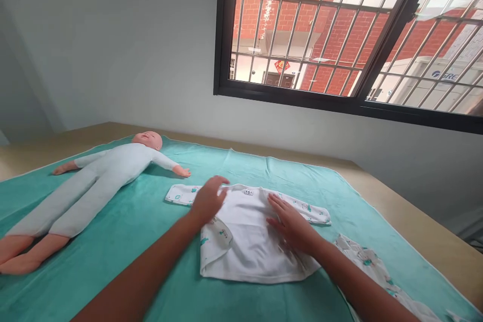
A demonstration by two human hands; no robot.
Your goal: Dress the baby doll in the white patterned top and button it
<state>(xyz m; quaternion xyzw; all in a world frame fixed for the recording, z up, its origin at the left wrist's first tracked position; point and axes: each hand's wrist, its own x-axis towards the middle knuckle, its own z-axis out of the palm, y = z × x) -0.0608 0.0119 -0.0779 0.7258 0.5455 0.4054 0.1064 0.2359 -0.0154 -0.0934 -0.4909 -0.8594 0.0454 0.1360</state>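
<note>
A white baby shirt [251,241] with green prints on its sleeves lies spread on a green blanket, its front opened out and its inside and neck label showing. My left hand [209,201] is over the shirt's left shoulder, slightly blurred, thumb and fingers apart. On the right side of the shirt my right hand [292,221] lies with its fingers stretched out towards the neckline. Neither hand shows a grip on the cloth. Part of the right front panel is hidden under my right hand and forearm.
A baby doll [113,166] in a pale bodysuit lies on its back at the left. Another printed white garment [373,271] lies at the lower right, partly behind my right arm. The green blanket [158,256] covers a wooden table [407,216] below a barred window [294,93].
</note>
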